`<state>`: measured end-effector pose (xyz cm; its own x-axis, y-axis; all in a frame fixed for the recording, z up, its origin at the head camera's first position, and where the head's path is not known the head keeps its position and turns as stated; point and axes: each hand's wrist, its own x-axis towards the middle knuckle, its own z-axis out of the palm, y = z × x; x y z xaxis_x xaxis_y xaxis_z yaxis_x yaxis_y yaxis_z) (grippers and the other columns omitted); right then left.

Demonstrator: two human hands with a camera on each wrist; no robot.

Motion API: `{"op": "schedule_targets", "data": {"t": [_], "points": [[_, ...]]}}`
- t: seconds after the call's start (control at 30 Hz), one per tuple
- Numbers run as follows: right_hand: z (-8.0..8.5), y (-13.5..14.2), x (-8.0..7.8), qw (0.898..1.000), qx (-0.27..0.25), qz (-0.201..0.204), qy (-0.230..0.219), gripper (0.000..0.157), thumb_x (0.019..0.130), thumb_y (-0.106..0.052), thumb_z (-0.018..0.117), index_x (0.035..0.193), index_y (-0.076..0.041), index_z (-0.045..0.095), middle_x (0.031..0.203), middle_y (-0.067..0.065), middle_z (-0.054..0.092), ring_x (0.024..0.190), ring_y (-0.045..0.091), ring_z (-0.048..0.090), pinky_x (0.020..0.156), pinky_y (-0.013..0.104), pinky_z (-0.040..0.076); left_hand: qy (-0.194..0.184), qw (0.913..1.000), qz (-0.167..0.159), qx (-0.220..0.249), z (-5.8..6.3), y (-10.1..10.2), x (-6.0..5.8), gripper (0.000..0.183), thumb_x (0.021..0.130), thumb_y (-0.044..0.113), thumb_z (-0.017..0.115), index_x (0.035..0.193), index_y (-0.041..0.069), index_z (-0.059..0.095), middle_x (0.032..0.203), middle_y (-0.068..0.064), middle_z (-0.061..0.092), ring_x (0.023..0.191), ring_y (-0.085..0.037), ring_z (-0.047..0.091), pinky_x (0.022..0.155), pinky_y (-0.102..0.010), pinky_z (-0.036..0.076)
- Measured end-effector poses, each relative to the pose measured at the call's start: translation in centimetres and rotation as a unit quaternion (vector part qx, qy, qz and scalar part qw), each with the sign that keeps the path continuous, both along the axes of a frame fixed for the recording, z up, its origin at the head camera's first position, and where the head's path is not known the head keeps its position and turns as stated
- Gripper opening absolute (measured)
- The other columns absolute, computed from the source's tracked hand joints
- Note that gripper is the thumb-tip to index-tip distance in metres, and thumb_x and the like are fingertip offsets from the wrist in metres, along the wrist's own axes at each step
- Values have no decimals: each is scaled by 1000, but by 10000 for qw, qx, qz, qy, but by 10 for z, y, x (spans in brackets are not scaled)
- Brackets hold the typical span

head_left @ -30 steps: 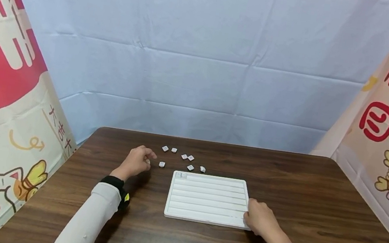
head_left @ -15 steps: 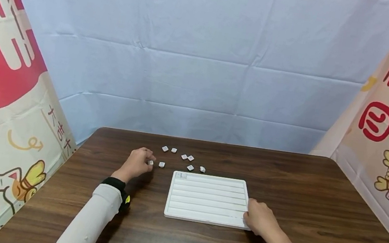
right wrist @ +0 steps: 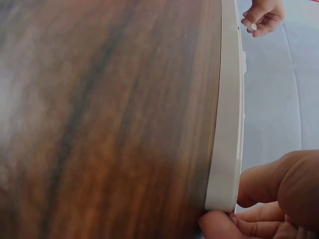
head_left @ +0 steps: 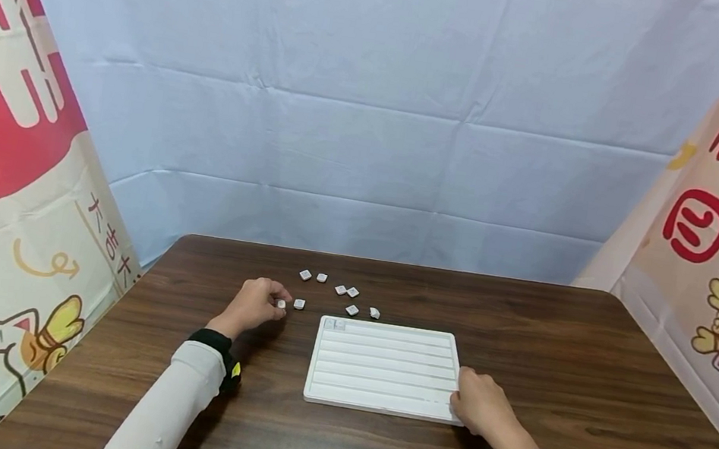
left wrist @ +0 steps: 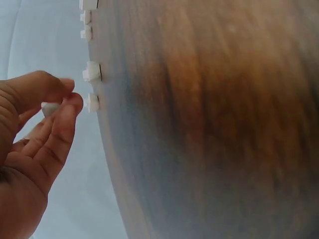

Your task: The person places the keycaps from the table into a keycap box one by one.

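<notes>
Left and right hands at work over the wooden table (head_left: 586, 379), as I follow them remotely through the head and wrist cameras. The left hand (head_left: 255, 303) has a small white piece (head_left: 281, 304) pinched between thumb and fingers, left of the white tray (head_left: 383, 370) and outside it. The right hand (head_left: 484, 403) grasps the tray's right edge near its near corner; the right wrist view shows fingers on both sides of the rim. Two tiles (head_left: 335, 324) occupy the far left corner of the tray's farthest row. Principal hazards, in my judgement: the pinch has little to hold, so a loosened thumb could let the piece drop or turn, and I cannot read its face to check which way round it lies. A nearby loose piece (head_left: 299, 304) sits just beside the fingertips and could be nudged by a careless sweep. Should the right hand tug or tilt the tray, the two tiles might slide along their row; I cannot tell how firmly they sit. One further piece (head_left: 375, 312), beyond the tray's far edge, appears tipped rather than flat and would probably be awkward to pick up cleanly.
</notes>
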<state>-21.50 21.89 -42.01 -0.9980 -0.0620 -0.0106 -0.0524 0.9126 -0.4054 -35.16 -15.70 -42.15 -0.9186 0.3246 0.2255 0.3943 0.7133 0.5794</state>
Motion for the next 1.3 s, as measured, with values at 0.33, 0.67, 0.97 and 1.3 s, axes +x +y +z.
{"op": "schedule_targets", "data": {"t": [0.33,0.67,0.97,1.3], "points": [[1,0,0,9999,64,46,65,16,82,3,54,94,14,55,62,9,46,45,16,47,40,28,38,70,9997,51,243,-1,-1,2,23,76,-2,73,99,2,71,83,-2,62,73,-16,60,63,-32,49],[1,0,0,10000,43,37,-39,14,83,3,53,92,12,54,61,8,45,43,16,47,39,28,38,-21,9994,28,340,4,-5,1,17,75,-1,73,91,4,73,83,-2,66,72,-15,59,63,-33,48],[2,-1,1,10000,88,32,-30,13,82,3,54,92,12,55,61,8,45,45,16,47,40,28,38,-312,9984,105,466,5,-3,1,19,72,-3,75,89,4,72,80,0,63,71,-14,58,64,-32,49],[2,-1,0,10000,57,25,-45,18,83,2,54,96,15,54,61,9,46,44,16,47,39,28,38,-443,9985,32,316,10,0,5,13,77,3,73,89,8,72,80,1,62,74,-16,56,65,-34,47]]}}
